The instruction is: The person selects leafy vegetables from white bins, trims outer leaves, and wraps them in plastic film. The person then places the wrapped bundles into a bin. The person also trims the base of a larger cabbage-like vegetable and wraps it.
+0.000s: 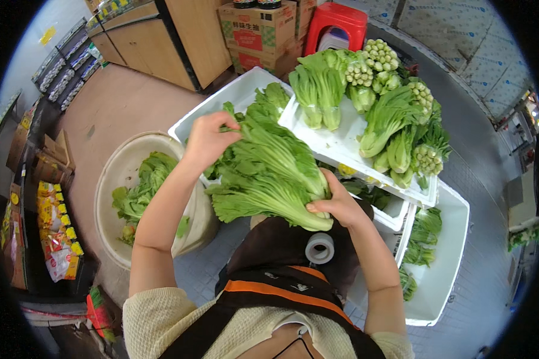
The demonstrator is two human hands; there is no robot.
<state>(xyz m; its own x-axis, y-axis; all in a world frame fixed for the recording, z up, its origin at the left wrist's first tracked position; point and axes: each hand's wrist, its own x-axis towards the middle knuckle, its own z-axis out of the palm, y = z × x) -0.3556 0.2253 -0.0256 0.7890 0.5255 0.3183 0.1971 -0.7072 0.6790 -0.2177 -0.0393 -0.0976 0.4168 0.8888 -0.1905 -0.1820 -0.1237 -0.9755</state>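
Note:
My right hand grips the pale stem ends of a bunch of leafy mustard greens, held across above my lap. The leaves fan out to the left. At their upper left edge, my left hand pinches a leaf between thumb and fingertips. Behind the bunch, a white foam box holds more loose greens, partly hidden. On the dark apron over my lap lies a roll of tape, its hollow core facing up.
A round tub with loose leaves stands left. Taped bunches fill much of a foam lid. Another foam box with greens is at right. Cartons and a red plastic stool stand behind.

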